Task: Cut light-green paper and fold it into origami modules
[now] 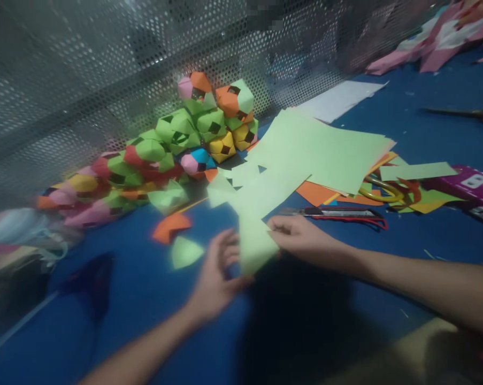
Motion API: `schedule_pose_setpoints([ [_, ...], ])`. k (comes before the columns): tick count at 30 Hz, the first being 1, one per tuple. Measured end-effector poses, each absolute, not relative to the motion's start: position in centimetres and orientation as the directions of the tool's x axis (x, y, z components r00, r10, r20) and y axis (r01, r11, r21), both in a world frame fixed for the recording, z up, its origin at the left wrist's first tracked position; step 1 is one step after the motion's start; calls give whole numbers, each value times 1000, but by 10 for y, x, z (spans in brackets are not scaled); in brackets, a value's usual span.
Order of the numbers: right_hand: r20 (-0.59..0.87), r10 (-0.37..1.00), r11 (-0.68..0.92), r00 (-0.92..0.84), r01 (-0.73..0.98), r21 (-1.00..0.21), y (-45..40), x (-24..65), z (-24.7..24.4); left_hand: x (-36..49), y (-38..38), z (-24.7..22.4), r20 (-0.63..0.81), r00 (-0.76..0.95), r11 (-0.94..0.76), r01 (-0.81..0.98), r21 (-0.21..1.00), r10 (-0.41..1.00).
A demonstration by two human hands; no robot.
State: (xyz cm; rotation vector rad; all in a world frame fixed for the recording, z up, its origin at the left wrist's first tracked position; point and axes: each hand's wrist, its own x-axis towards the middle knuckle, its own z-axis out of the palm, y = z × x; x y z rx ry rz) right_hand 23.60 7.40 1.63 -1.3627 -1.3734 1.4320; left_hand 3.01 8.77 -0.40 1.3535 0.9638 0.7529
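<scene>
A light green piece of paper (257, 246) is held upright between my hands above the blue surface. On its right edge, my right hand (291, 232) pinches it with thumb and fingertips. My left hand (219, 270) curls at the left edge, its thumb at the lower corner; the fingertips are partly hidden and blurred. Behind the held piece lie a cut light green sheet (271, 187) and a stack of light green paper (317, 147). Just beyond my right hand rests a utility knife (337, 214). An orange folded piece (171, 227) and a light green scrap (185, 252) lie left.
Several folded paper balls (177, 131) are piled against a perforated metal panel (105, 69). Yellow-handled scissors (381, 190), a purple box (466, 187) and a dark pointed tool (458, 112) are at right. A face mask (18, 230) lies far left.
</scene>
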Motion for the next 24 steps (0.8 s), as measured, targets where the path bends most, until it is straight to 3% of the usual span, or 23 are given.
schedule_pose_setpoints([
  [6,-138,976,-55,-171,416,-908,69,230,15,42,77,-7,-86,472,30,124,992,878],
  [9,-128,966,-22,-225,422,-906,69,229,15,41,79,-10,-133,375,89,134,987,917],
  [15,-112,983,-41,-143,427,-903,75,234,8,33,95,-17,-119,185,112,48,993,976],
  [24,-26,990,34,-136,420,-907,78,235,8,34,94,-18,-174,176,167,53,984,969],
])
